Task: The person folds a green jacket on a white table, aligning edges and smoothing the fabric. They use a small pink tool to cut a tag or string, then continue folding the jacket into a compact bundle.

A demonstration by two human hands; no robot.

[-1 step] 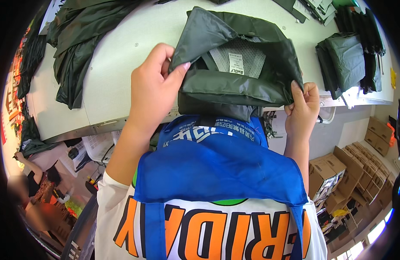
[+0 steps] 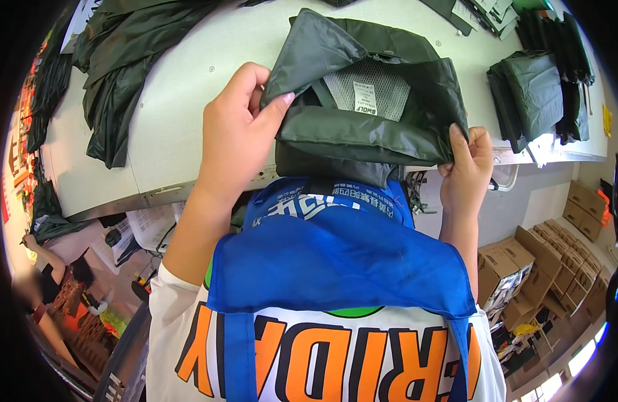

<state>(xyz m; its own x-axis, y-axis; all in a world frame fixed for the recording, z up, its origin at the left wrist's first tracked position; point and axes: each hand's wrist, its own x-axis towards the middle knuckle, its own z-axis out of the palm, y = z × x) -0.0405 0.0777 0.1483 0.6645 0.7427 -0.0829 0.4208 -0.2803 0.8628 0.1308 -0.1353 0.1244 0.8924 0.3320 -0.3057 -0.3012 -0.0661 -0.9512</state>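
A dark green, glossy folded garment [image 2: 362, 134] lies at the near edge of the white table, partly overhanging it toward me. Its upper layer is opened like a pocket, showing a grey mesh lining [image 2: 396, 90] with a white label [image 2: 364, 99] inside. My left hand [image 2: 245, 124] is closed on the left edge of the fabric, thumb on top and fingers partly hidden behind. At the right corner, my right hand [image 2: 468, 157] pinches the fabric between thumb and curled fingers. The garment's underside is hidden.
Long dark green garments [image 2: 125, 74] lie across the white table [image 2: 178, 127] at the left. Folded dark green garments [image 2: 530, 94] are stacked at the right. Cardboard boxes [image 2: 516, 261] stand on the floor at lower right. Another person's arm [image 2: 48, 254] shows at lower left.
My hands and the garment hold almost the same position. The other person at lower left has shifted slightly.
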